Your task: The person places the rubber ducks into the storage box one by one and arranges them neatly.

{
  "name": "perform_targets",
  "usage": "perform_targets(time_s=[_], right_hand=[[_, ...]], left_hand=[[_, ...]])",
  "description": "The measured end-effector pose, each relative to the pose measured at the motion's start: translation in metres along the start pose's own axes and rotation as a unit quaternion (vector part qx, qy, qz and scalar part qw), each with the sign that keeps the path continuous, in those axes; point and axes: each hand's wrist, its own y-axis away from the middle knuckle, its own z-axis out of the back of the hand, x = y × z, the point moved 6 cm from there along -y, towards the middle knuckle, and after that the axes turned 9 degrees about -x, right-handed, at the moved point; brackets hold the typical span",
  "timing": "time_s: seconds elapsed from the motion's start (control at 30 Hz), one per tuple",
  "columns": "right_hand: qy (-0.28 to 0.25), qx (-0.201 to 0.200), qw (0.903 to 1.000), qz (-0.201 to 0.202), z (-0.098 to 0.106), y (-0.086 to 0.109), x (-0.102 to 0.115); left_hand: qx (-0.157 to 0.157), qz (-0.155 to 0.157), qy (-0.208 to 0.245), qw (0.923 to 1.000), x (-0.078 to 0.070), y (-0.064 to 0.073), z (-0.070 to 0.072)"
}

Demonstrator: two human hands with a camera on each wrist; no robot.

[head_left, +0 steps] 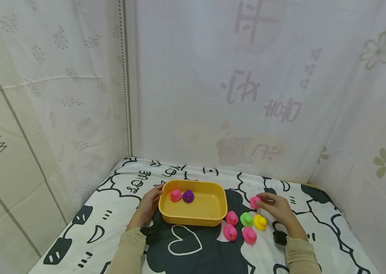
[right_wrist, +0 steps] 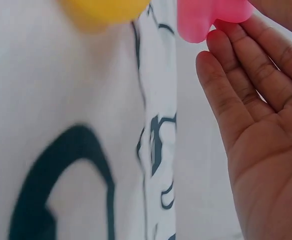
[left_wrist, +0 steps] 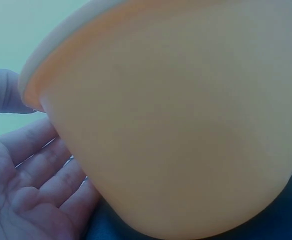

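Observation:
My left hand point(head_left: 147, 207) grips the left end of a yellow plastic basin point(head_left: 193, 220). In the left wrist view its thumb point(left_wrist: 3, 91) lies at the rim and the fingers are against the outer wall. Inside the basin, towards the left, sit a pink rubber duck point(head_left: 176, 195) and a purple rubber duck point(head_left: 188, 196). Right of the basin, my right hand point(head_left: 279, 208) pinches another pink rubber duck point(head_left: 255, 202). That duck point(right_wrist: 205, 17) is cut off by the top edge of the right wrist view.
Between the basin and my right hand stand a green duck point(head_left: 246, 219), a yellow duck point(head_left: 260, 222) and several pink ducks point(head_left: 249, 235). Everything rests on a black-and-white printed cloth point(head_left: 110, 224). Pale printed curtains point(head_left: 193, 95) hang behind and at both sides.

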Motion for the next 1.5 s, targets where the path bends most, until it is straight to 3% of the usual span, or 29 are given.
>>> perform_targets(time_s=[0.33, 0.57, 0.73, 0.97, 1.23, 1.5], right_hand=[[-0.047, 0.024, 0.9957, 0.077, -0.007, -0.018, 0.047], [-0.062, 0.045, 0.9922, 0.098, -0.024, -0.030, 0.091], [-0.075, 0.090, 0.9877, 0.104, -0.051, -0.042, 0.121], [-0.052, 0.175, 0.9753, 0.124, -0.096, -0.048, 0.159], [-0.057, 0.235, 0.9589, 0.148, -0.121, -0.053, 0.178], [-0.039, 0.248, 0.9570, 0.146, -0.133, -0.054, 0.185]], left_hand=[[-0.001, -0.006, -0.005, 1.0000, -0.001, 0.000, 0.000], [0.004, -0.004, -0.006, 1.0000, -0.003, 0.000, -0.002], [0.001, -0.006, -0.004, 1.0000, -0.006, 0.000, -0.002], [-0.005, 0.002, -0.010, 0.9999, -0.001, 0.002, -0.001], [-0.008, 0.006, -0.004, 0.9999, 0.001, 0.003, 0.002], [-0.006, 0.000, -0.004, 1.0000, 0.002, 0.000, 0.001]])
